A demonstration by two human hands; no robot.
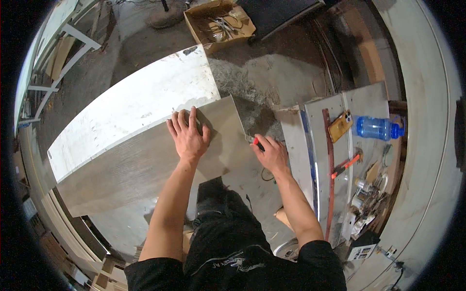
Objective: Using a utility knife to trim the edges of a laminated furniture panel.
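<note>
A long grey-brown wood-grain panel (131,160) lies in front of me, slanting up to the right. My left hand (191,133) rests flat on its top near the far edge, fingers spread. At the panel's right end, my right hand (272,154) is closed around a small red-and-black tool (258,143) that looks like a utility knife. Its front end is close to the panel's short edge; whether it touches there is too small to tell. A white board (141,94) with scuffs and a curved far side lies beyond and partly under the panel.
To the right, a workbench (318,145) carries a yellow-cased phone (340,126), a blue water bottle (378,128), an orange-and-black cutter (345,166) and loose small parts. A cardboard box (196,29) with tools stands on the floor ahead. White metal frames (73,48) stand far left.
</note>
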